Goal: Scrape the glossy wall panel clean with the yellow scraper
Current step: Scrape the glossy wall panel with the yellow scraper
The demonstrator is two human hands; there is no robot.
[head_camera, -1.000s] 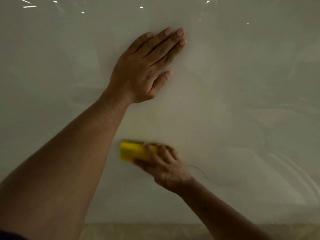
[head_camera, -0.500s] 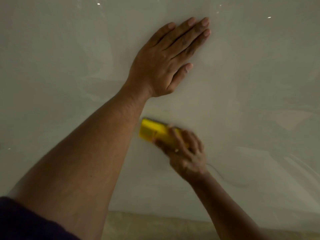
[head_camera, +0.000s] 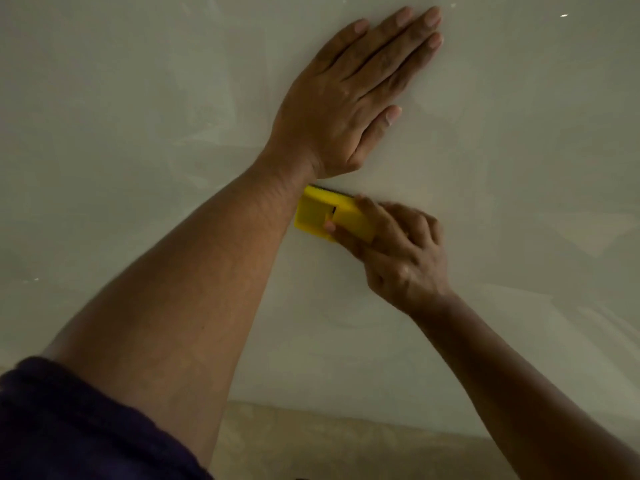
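Note:
The glossy pale wall panel (head_camera: 138, 133) fills nearly the whole head view, with faint smears and reflections on it. My left hand (head_camera: 349, 95) lies flat against the panel at the upper middle, fingers straight and together. Just below its wrist, my right hand (head_camera: 398, 258) grips the yellow scraper (head_camera: 322, 213) and holds its upper edge against the panel. The scraper's left end is tucked behind my left forearm.
A beige, mottled strip (head_camera: 346, 448) runs along the panel's lower edge at the bottom of the view. My dark sleeve (head_camera: 69, 427) covers the lower left corner. Small light reflections dot the panel's top right.
My right hand has pushed the scraper upward along the panel until it sits right under my left wrist. The left hand stays flat on the panel.

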